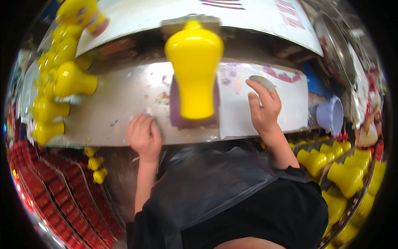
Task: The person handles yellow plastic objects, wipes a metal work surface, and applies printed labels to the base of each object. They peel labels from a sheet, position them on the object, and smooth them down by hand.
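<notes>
In the middle stands a glossy yellow vase-shaped piece (194,74), wide at the shoulder and narrow-necked, above a dark purple block (176,110). I see nothing of mine touching it. My left hand (144,135) is at the near edge of the worktable (124,95), left of the block, its fingers curled and slightly blurred, with nothing visible in them. Over a wet-looking white sheet (238,120) with purple printed patterns, my right hand (266,108) has thumb and index finger apart. A flat grey oval piece (266,82) shows tucked against its other fingers.
Several yellow vases (74,79) line the table's left end. A lilac bucket (330,114) stands at the right end. Red stacked goods (49,186) fill the lower left, and racks of yellow vases (346,176) the lower right. A white board (257,16) spans the back.
</notes>
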Demonstrator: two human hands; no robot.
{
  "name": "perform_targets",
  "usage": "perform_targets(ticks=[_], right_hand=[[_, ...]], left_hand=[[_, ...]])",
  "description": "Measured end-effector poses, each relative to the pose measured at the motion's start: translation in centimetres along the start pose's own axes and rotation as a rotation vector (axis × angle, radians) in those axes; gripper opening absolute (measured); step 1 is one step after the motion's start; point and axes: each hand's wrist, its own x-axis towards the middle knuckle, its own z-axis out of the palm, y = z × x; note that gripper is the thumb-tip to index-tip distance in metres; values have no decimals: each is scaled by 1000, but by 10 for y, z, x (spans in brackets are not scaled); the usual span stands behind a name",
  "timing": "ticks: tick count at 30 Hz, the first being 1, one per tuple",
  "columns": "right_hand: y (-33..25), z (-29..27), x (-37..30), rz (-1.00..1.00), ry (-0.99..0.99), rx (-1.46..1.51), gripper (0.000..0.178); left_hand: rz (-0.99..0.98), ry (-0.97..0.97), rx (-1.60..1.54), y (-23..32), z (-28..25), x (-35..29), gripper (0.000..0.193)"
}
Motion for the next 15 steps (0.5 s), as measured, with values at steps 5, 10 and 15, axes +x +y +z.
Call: perform_targets(ticks=[5,10,15], right_hand=[[-27,7,2,-225,-22,90,31],[-52,20,-15,-348,-61,212,32],[-85,50,-33,-497,-110,321,29]], left_hand=[[52,84,11,-8,0,-4,19],[-45,206,51,-11,-11,-20,44],[-311,438,132,-24,-36,-72,76]])
